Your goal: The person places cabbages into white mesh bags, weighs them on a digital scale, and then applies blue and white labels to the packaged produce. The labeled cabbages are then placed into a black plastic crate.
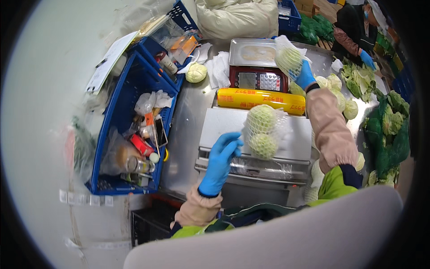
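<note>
My right hand (305, 75), in a blue glove, grips a cabbage in a white foam net (288, 59) above the right edge of the scale's metal pan (252, 53). Gloved in blue too, my left hand (225, 151) is empty, its fingers part bent and apart, left of two netted cabbages (263, 131). These two lie one behind the other on the pale plate of a wrapping machine (218, 129). Behind them a yellow roll of plastic wrap (262, 101) lies across the machine. The scale's keypad and display face me.
Blue crates (129, 84) with bottles, bags and a phone stand at left. A bare cabbage (196, 73) and white foam nets (219, 70) lie by the scale. More cabbages (350, 109) and loose leaves (359, 80) are at right, where a co-worker (356, 30) stands. A large white sack (237, 18) is behind.
</note>
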The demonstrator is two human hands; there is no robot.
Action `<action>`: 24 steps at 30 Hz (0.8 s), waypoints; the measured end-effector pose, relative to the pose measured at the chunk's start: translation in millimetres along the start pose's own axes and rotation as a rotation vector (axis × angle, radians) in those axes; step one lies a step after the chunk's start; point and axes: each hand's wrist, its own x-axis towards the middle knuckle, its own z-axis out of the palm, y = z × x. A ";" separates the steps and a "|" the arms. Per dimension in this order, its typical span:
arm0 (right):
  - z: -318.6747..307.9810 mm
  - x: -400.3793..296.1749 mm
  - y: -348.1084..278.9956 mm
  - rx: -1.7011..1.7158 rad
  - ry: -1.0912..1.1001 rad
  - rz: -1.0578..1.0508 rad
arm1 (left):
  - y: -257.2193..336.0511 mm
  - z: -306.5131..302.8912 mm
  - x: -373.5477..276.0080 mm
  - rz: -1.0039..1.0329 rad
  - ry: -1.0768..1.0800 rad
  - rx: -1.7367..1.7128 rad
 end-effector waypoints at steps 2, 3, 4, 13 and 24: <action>2.9 49.0 12.4 0.034 -0.131 -0.146 | 7.2 -35.8 2.8 -0.020 0.064 0.013; 14.8 62.4 20.5 0.032 -0.146 -0.145 | 8.9 -53.9 3.0 -0.018 0.114 0.014; 27.8 72.2 29.9 0.021 -0.152 -0.130 | 9.1 -72.9 3.3 -0.015 0.165 0.014; 2.3 114.5 -17.3 -0.826 0.204 -0.344 | 38.5 -164.7 70.7 0.070 0.277 0.287; 109.0 45.6 -98.9 -0.879 -0.130 -1.175 | 13.4 -199.9 361.8 0.453 0.144 0.858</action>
